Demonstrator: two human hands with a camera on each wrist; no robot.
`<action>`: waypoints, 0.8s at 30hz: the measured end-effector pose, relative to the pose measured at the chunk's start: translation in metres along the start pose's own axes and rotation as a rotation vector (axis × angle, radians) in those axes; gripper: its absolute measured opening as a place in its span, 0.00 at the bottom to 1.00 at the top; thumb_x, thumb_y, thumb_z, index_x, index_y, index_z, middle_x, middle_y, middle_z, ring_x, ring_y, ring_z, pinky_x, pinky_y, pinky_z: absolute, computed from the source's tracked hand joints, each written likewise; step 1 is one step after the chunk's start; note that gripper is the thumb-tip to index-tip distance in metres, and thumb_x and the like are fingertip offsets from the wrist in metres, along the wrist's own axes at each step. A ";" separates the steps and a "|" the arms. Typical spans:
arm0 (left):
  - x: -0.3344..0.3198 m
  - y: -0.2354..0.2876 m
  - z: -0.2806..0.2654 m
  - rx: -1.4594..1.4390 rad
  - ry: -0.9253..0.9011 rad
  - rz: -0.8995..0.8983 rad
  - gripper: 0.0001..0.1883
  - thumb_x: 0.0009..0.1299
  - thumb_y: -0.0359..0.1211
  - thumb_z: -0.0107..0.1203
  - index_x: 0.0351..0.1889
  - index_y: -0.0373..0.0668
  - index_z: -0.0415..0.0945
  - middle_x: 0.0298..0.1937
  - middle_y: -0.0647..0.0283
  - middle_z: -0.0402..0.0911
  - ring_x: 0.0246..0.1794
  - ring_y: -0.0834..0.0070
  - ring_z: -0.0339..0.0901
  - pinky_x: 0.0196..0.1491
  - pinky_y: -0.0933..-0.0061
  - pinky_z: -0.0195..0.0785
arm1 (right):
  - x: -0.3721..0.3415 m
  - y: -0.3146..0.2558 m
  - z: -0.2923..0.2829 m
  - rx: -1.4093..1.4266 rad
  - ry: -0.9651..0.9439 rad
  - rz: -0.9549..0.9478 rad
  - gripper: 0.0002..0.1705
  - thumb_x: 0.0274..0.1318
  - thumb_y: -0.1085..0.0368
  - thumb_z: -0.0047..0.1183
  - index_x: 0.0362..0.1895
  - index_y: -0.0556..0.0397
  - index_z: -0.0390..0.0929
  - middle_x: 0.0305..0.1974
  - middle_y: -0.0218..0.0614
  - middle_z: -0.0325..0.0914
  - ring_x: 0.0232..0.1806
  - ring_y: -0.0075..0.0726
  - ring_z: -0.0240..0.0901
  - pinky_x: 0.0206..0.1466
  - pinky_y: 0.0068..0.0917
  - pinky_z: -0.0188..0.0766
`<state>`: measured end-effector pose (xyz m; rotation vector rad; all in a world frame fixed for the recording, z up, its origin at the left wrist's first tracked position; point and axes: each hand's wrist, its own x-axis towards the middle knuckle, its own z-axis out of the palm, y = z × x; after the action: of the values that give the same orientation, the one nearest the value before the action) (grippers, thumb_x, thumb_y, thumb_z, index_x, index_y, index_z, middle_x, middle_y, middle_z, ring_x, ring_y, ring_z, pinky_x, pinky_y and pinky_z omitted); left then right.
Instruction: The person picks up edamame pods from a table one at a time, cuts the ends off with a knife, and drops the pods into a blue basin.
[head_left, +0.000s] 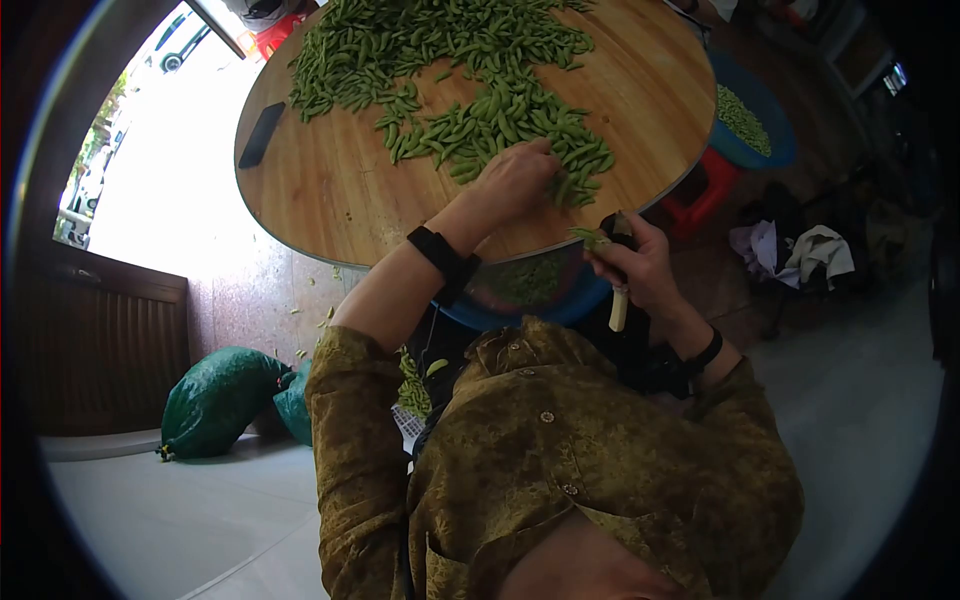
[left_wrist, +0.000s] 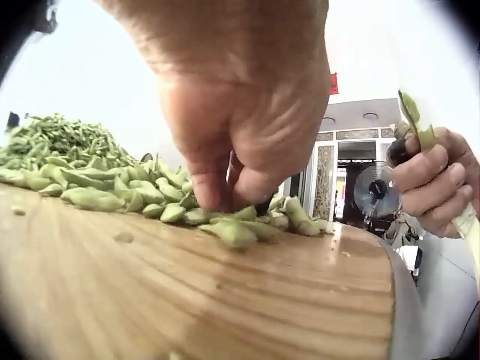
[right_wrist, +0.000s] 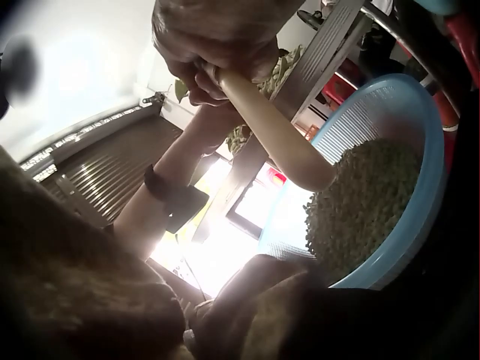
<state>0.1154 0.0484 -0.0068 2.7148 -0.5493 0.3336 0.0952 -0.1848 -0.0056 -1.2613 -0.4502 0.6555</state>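
Note:
Green soybean pods (head_left: 500,115) lie in a wide heap on the round wooden table (head_left: 330,210). My left hand (head_left: 515,180) is at the near edge of the heap; its thumb and fingers point down and pinch among the pods (left_wrist: 232,231), fingertips partly hidden. Off the table's near edge, my right hand (head_left: 640,265) grips a tool by its pale wooden handle (right_wrist: 277,135), the rounded end sticking out below the fist. A split green pod (left_wrist: 416,120) stands up at the right thumb, beside a dark piece (left_wrist: 401,148).
A blue basin (right_wrist: 431,150) with a green heap inside sits below the table edge. Another blue basin (head_left: 780,130) with shelled beans stands at the right, above a red stool (head_left: 705,195). A dark flat object (head_left: 262,135) lies at the table's left; a green sack (head_left: 220,400) is on the floor.

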 end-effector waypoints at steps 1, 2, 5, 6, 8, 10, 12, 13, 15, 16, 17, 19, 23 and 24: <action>0.001 0.000 0.001 0.000 -0.001 0.004 0.07 0.59 0.28 0.55 0.35 0.37 0.77 0.35 0.54 0.73 0.39 0.54 0.75 0.41 0.61 0.69 | -0.001 -0.001 -0.003 -0.010 0.014 -0.003 0.05 0.53 0.73 0.51 0.35 0.58 0.70 0.25 0.38 0.75 0.15 0.18 0.62 0.16 0.16 0.55; 0.001 0.001 0.001 0.030 -0.009 0.001 0.07 0.60 0.29 0.55 0.34 0.36 0.77 0.35 0.53 0.72 0.38 0.54 0.75 0.41 0.61 0.69 | -0.002 -0.002 -0.004 -0.021 0.028 -0.005 0.05 0.54 0.73 0.51 0.35 0.58 0.70 0.26 0.38 0.75 0.15 0.18 0.62 0.16 0.15 0.55; -0.003 0.001 0.010 0.062 0.087 -0.020 0.08 0.61 0.32 0.57 0.33 0.36 0.75 0.34 0.53 0.72 0.38 0.54 0.75 0.40 0.60 0.69 | -0.004 -0.002 -0.003 -0.044 0.004 -0.039 0.05 0.55 0.72 0.51 0.36 0.58 0.70 0.25 0.36 0.75 0.15 0.17 0.61 0.16 0.15 0.55; -0.005 0.005 0.009 0.062 0.187 -0.039 0.09 0.61 0.33 0.57 0.32 0.36 0.75 0.33 0.54 0.71 0.37 0.54 0.75 0.40 0.59 0.69 | -0.003 -0.001 -0.004 -0.044 0.002 -0.042 0.05 0.55 0.72 0.51 0.36 0.58 0.70 0.25 0.36 0.75 0.15 0.17 0.61 0.16 0.15 0.55; -0.007 0.006 0.001 0.031 0.209 -0.079 0.08 0.61 0.31 0.57 0.33 0.36 0.74 0.34 0.53 0.72 0.38 0.54 0.75 0.39 0.59 0.69 | -0.002 -0.001 -0.007 -0.002 0.052 -0.077 0.05 0.56 0.71 0.51 0.36 0.58 0.70 0.24 0.35 0.75 0.16 0.17 0.62 0.16 0.15 0.55; -0.010 0.017 -0.021 -0.006 0.231 -0.120 0.08 0.60 0.30 0.57 0.33 0.35 0.74 0.35 0.53 0.72 0.38 0.53 0.75 0.39 0.59 0.69 | 0.000 -0.005 -0.014 0.025 0.138 -0.080 0.05 0.56 0.71 0.52 0.36 0.57 0.71 0.23 0.34 0.74 0.15 0.18 0.62 0.16 0.15 0.55; -0.025 0.035 -0.044 -0.313 0.179 -0.041 0.07 0.59 0.25 0.54 0.35 0.35 0.72 0.40 0.51 0.73 0.39 0.50 0.75 0.40 0.58 0.70 | -0.004 -0.011 -0.018 0.080 0.224 -0.097 0.06 0.56 0.69 0.53 0.36 0.56 0.71 0.21 0.30 0.69 0.15 0.18 0.60 0.16 0.16 0.54; -0.035 0.042 -0.046 -0.311 0.178 -0.043 0.07 0.59 0.25 0.54 0.35 0.35 0.72 0.40 0.51 0.73 0.39 0.50 0.75 0.40 0.58 0.70 | -0.005 -0.012 -0.019 0.082 0.222 -0.096 0.06 0.56 0.69 0.53 0.36 0.56 0.71 0.21 0.30 0.69 0.15 0.18 0.60 0.16 0.16 0.54; -0.055 0.057 -0.048 -0.434 -0.046 -0.064 0.09 0.57 0.22 0.53 0.37 0.33 0.72 0.42 0.51 0.73 0.41 0.48 0.74 0.40 0.58 0.69 | -0.007 -0.013 -0.018 0.023 0.155 -0.127 0.04 0.58 0.70 0.50 0.35 0.57 0.69 0.20 0.31 0.67 0.15 0.18 0.59 0.16 0.15 0.55; -0.063 0.062 -0.042 -0.431 -0.045 -0.063 0.09 0.57 0.22 0.53 0.37 0.33 0.72 0.42 0.51 0.73 0.41 0.48 0.74 0.40 0.58 0.69 | -0.008 -0.013 -0.014 0.001 0.131 -0.141 0.04 0.58 0.71 0.49 0.36 0.57 0.69 0.20 0.31 0.67 0.15 0.17 0.58 0.17 0.16 0.54; -0.072 0.063 -0.029 -0.446 0.068 -0.012 0.09 0.56 0.21 0.52 0.36 0.33 0.72 0.41 0.50 0.73 0.40 0.49 0.74 0.39 0.59 0.69 | -0.008 -0.014 -0.009 0.002 0.130 -0.143 0.04 0.58 0.71 0.49 0.36 0.57 0.69 0.20 0.31 0.67 0.15 0.17 0.58 0.17 0.16 0.54; -0.087 0.068 -0.016 -0.459 0.183 0.040 0.10 0.55 0.21 0.52 0.36 0.33 0.72 0.40 0.50 0.73 0.38 0.50 0.75 0.39 0.60 0.69 | -0.008 -0.019 0.002 -0.009 0.068 -0.123 0.05 0.57 0.71 0.48 0.38 0.58 0.69 0.21 0.31 0.67 0.16 0.17 0.58 0.17 0.16 0.54; -0.111 0.061 -0.007 -0.356 0.266 -0.108 0.12 0.55 0.21 0.53 0.39 0.34 0.72 0.41 0.50 0.72 0.40 0.50 0.73 0.40 0.58 0.68 | 0.002 -0.041 0.038 0.059 -0.016 -0.046 0.07 0.56 0.73 0.49 0.41 0.57 0.69 0.23 0.32 0.69 0.18 0.19 0.62 0.21 0.19 0.59; -0.115 0.057 -0.008 -0.282 0.297 -0.117 0.14 0.55 0.23 0.55 0.40 0.35 0.72 0.42 0.51 0.71 0.41 0.51 0.73 0.40 0.56 0.67 | 0.004 -0.045 0.056 -0.034 -0.182 -0.165 0.08 0.56 0.73 0.50 0.42 0.57 0.70 0.26 0.32 0.71 0.20 0.20 0.64 0.23 0.19 0.62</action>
<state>-0.0124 0.0404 -0.0164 2.3574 -0.3248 0.5696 0.0714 -0.1488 0.0517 -1.1871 -0.7107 0.6261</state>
